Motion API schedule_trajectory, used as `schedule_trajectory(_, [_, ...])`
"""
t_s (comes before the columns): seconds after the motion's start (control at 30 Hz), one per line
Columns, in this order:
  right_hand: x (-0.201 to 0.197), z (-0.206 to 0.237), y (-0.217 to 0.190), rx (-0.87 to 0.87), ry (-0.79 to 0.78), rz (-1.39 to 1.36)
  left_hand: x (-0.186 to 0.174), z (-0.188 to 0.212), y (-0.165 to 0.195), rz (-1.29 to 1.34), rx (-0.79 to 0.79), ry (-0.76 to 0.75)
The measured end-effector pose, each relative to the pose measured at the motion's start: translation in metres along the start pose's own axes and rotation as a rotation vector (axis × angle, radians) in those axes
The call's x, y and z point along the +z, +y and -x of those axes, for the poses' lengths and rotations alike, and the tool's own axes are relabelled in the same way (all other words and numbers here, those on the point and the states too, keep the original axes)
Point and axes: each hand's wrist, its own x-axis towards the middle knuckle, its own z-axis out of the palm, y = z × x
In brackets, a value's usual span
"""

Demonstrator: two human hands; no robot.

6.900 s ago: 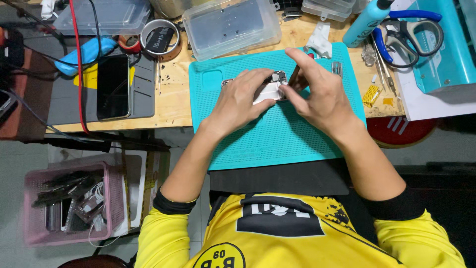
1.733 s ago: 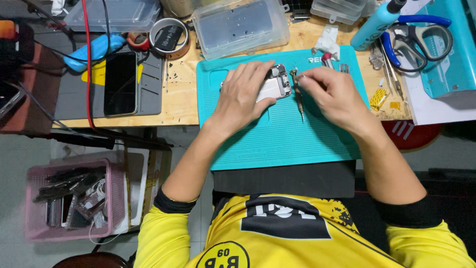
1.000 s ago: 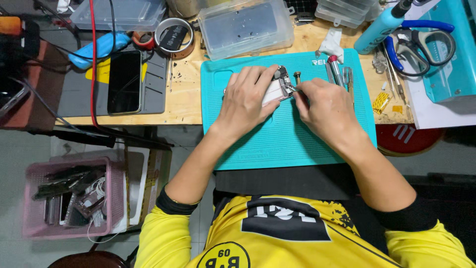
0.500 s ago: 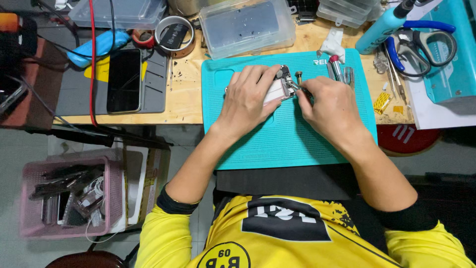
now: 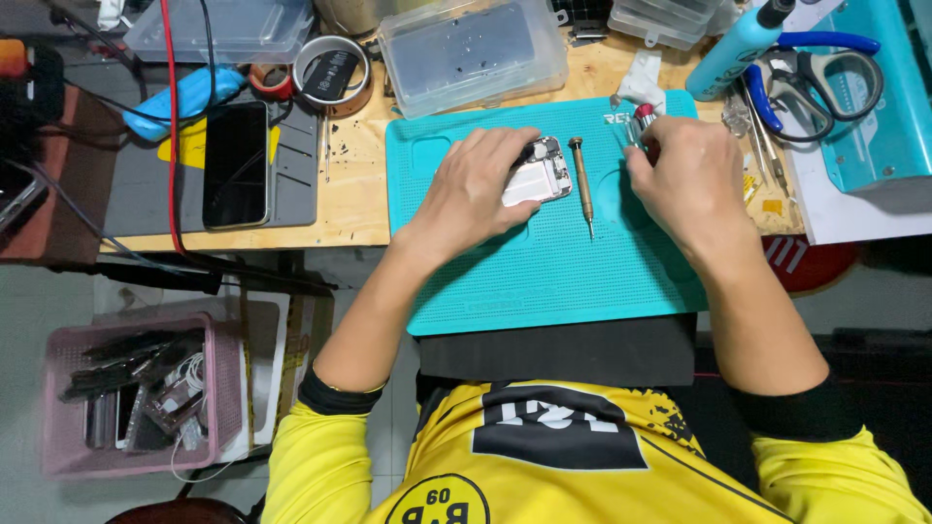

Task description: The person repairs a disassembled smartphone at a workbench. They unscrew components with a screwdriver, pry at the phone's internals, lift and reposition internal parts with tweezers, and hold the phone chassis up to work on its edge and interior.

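Head view: left hand (image 5: pixel 476 189) gripping opened phone (image 5: pixel 537 173), right hand (image 5: pixel 691 180) pinching red-tipped tool (image 5: pixel 642 119), teal mat (image 5: pixel 544 281).

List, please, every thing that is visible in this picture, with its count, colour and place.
opened phone: 1, white and silver, on mat under left hand
screwdriver: 1, brown and silver, lying on mat beside phone
mat: 1, teal, on wooden desk
intact phone: 1, black, on grey pad at left
scissors: 1, blue handles, top right
clear boxes: several, along desk top
tape rolls: 2, near boxes
basket: 1, pink, on floor
left hand: on opened phone
right hand: grips a small red-tipped tool
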Motion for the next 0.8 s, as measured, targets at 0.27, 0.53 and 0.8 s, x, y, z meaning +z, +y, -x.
schedule_trajectory(0.27, [0.011,-0.001,-0.011,-0.061,-0.110,-0.188,-0.006,-0.002,-0.007,0.058,0.016,-0.070])
schedule_trajectory(0.53, [0.009,-0.007,-0.019,-0.037,-0.313,-0.188,-0.005,0.000,-0.008,0.085,-0.013,-0.078])
schedule_trajectory(0.8, [0.007,0.009,-0.022,-0.176,-0.094,-0.885,-0.006,-0.002,-0.004,0.093,-0.021,-0.062])
